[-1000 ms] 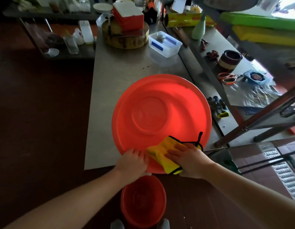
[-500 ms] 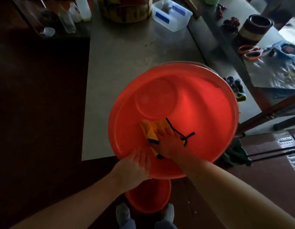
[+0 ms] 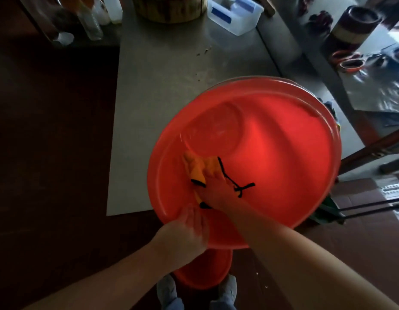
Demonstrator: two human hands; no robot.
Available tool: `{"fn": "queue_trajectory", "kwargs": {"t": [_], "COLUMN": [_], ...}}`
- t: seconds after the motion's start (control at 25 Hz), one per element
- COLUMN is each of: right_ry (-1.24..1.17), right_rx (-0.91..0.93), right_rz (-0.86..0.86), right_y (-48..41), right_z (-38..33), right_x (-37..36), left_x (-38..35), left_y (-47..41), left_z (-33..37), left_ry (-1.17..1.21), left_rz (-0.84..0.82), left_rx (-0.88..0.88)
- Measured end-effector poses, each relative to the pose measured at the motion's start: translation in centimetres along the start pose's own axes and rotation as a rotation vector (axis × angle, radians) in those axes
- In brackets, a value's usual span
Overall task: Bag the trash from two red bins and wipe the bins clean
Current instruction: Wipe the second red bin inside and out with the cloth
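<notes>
One steel table runs near to far, a wooden block and a clear plastic box at its far end. The large red bin, glossy and tilted toward the person, overhangs its near right corner and hides part of a smaller red bin on the floor. The left hand grips the large bin's near rim, while the right hand, fingers flat, presses a yellow, black-edged cloth against its inner wall.

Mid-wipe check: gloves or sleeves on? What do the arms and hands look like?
The left hand and right hand are ungloved, with no ring, watch or band visible. Both arms are uncovered to the picture's edge; no sleeve shows. Dim light could hide small marks.
</notes>
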State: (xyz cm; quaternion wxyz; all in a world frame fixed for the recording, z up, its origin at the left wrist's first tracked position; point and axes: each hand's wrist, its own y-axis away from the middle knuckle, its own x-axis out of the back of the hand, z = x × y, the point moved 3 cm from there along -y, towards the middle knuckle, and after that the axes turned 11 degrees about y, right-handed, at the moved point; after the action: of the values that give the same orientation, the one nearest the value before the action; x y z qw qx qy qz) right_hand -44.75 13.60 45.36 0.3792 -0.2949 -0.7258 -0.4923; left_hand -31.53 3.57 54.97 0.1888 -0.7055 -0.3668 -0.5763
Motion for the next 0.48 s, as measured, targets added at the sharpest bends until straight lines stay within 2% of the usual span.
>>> {"fn": "queue_trajectory", "kwargs": {"t": [0.12, 0.24, 0.36, 0.48], "right_ry": [0.337, 0.435, 0.548, 0.280], "right_rx": [0.020, -0.168, -0.126, -0.119], "right_rz": [0.116, 0.305, 0.211, 0.041], "right_y": [1.1, 3.2, 5.2, 6.7], "right_z": [3.4, 8.9, 8.6, 4.5], "right_x": [1.3, 4.4, 3.5, 0.3], "left_x": [-0.5, -0.7, -0.2, 0.5], "left_y": [0.4, 0.6, 0.5, -0.1], "left_z": [-0.1, 0.1, 0.6, 1.0], "left_ry": [0.054, 0.015, -0.049, -0.096], "left_rz": [-0.024, -0.056, -0.060, -0.034], "left_rx": [0.041, 0.028, -0.006, -0.062]}}
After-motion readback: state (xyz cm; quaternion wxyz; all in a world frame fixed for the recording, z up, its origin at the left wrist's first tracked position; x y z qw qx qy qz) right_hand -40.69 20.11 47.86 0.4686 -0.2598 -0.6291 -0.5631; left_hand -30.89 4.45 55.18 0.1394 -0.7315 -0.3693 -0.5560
